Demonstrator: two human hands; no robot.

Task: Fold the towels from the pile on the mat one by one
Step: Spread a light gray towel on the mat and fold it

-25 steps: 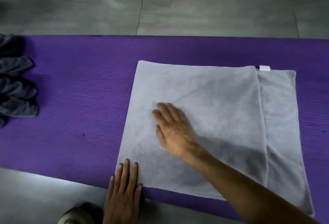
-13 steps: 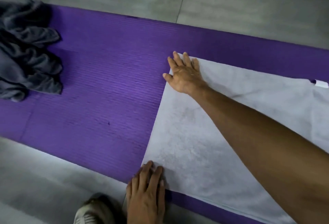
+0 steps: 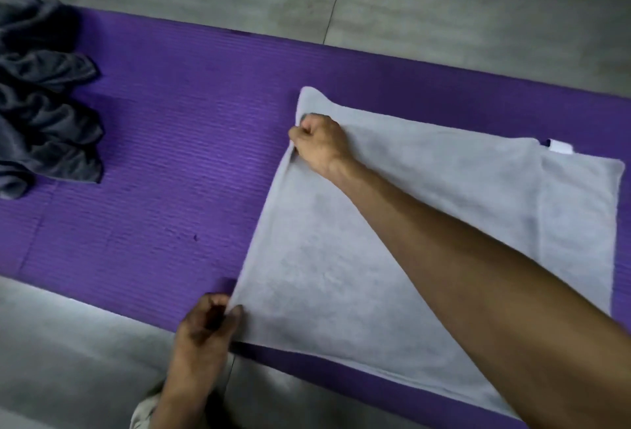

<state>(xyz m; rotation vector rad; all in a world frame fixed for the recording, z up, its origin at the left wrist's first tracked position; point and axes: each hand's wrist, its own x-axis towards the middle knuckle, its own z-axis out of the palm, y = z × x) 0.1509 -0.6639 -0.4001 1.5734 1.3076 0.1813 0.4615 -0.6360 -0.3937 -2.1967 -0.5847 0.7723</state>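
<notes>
The pale towel (image 3: 426, 224), pressed flat half a second ago, is now being pinched along its left fold; the right hand (image 3: 319, 145) is closing on the far corner, the left hand (image 3: 208, 326) on the near one; it is lying once-folded on the purple mat (image 3: 164, 189); a dark towel pile (image 3: 44, 101) is waiting unfolded at the mat's left end; no containers are being shown.

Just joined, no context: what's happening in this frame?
A person is folding a light grey towel on a purple mat on the floor. The towel already has one fold, its top layer stopping short of the right edge. The left hand pinches the near left corner; the right hand grips the left edge near the far corner. A pile of dark grey towels waits at the mat's left end.
</notes>
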